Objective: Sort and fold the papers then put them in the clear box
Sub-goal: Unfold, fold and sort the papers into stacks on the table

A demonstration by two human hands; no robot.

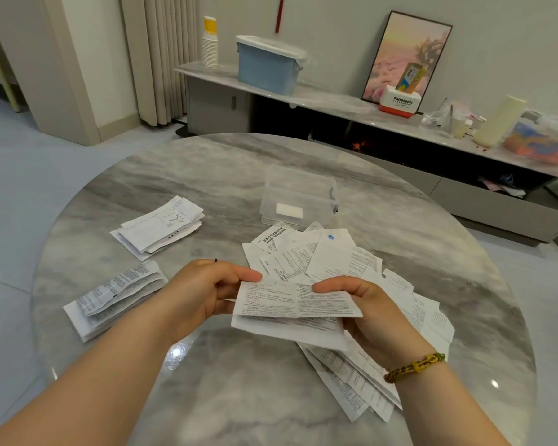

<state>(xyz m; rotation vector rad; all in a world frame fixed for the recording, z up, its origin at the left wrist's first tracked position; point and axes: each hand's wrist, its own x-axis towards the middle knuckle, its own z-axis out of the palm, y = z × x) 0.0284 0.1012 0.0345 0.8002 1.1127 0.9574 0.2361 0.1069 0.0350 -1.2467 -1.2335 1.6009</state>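
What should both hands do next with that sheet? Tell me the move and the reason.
Probably finish the fold: bring the upper half down and press the crease. The left hand and right hand hold a printed sheet already bent over itself, above the loose pile. Two folded stacks lie to the left; the clear box holds one white piece.
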